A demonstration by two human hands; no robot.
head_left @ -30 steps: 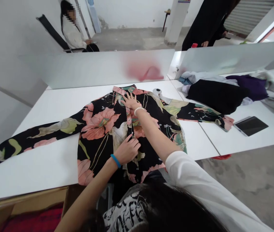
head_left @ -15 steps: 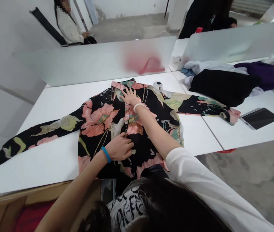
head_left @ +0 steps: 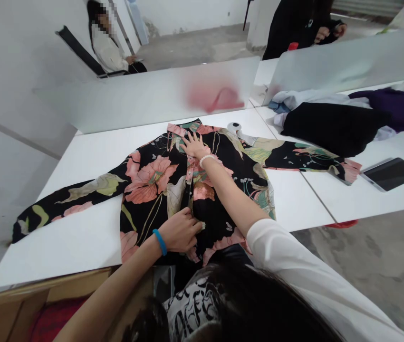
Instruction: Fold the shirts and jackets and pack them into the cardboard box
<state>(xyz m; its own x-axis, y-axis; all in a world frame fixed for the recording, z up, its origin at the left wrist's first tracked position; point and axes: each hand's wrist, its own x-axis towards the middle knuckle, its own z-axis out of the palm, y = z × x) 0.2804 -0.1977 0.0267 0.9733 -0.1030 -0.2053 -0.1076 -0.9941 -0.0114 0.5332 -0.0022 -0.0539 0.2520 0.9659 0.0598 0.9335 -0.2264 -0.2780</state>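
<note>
Laid out flat across the white tabletop (head_left: 81, 237), collar pointing away, one long sleeve out to the left: a black floral shirt (head_left: 152, 178) with large pink blooms. Below, at lower left, an open cardboard box (head_left: 73, 287) with red cloth (head_left: 55, 318) inside. Farther back, beyond a frosted divider (head_left: 134, 95), a dark chair (head_left: 81, 50) and on it a seated person (head_left: 109, 52) in white. Nearer the middle, on the lower front of the shirt, the left hand (head_left: 180, 230), blue band (head_left: 159, 242) at the wrist, fingers bent in against the button strip (cannot tell about any pinch on the cloth, with the fingertips hidden). Higher up, just below the collar, the right hand (head_left: 194, 146), spread and palm down, pressing on the shirt without gripping, a pale beaded bracelet (head_left: 207, 160) behind it. Past that, close to the far shoulder, a white roll (head_left: 235, 127) with a dark centre. Behind the divider, a standing person (head_left: 291, 23) in black. At right, a heap with black cloth (head_left: 333, 128) and purple cloth (head_left: 394, 109); in front, just beside the other cuff, a dark-screened tablet (head_left: 394, 173).
</note>
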